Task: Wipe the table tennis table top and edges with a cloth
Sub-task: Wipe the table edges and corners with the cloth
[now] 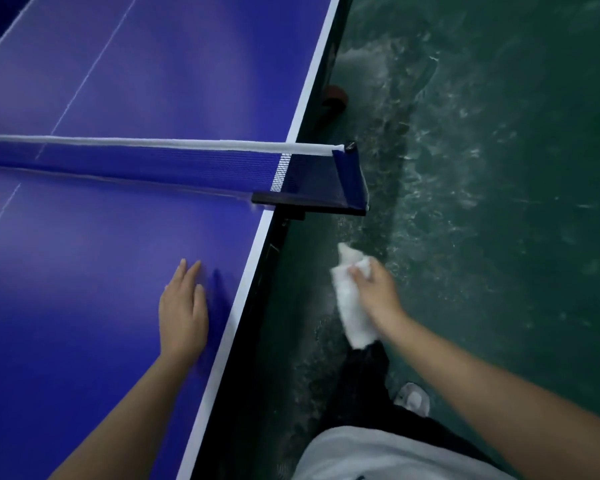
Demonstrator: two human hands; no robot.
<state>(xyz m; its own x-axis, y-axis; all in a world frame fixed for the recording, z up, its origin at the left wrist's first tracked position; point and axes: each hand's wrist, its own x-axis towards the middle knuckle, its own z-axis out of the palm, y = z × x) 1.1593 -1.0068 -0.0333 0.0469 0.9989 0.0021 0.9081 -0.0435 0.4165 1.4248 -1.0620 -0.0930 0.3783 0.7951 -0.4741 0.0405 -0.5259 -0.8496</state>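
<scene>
**One cloth, two hands, one table**

Nearest us, one white shoe (413, 398) stands on the scuffed green floor (499, 168). Our left hand (182, 306) lies flat, fingers straight, on the blue table tennis table (84, 271). Our right hand (374, 289) grips one white cloth (352, 317) beside the table's edge. Beyond stretches one net (153, 164).

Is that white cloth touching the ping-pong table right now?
Apart. In the head view the right hand holds the cloth out beside the table tennis table, a dark gap showing between it and the white edge.
</scene>
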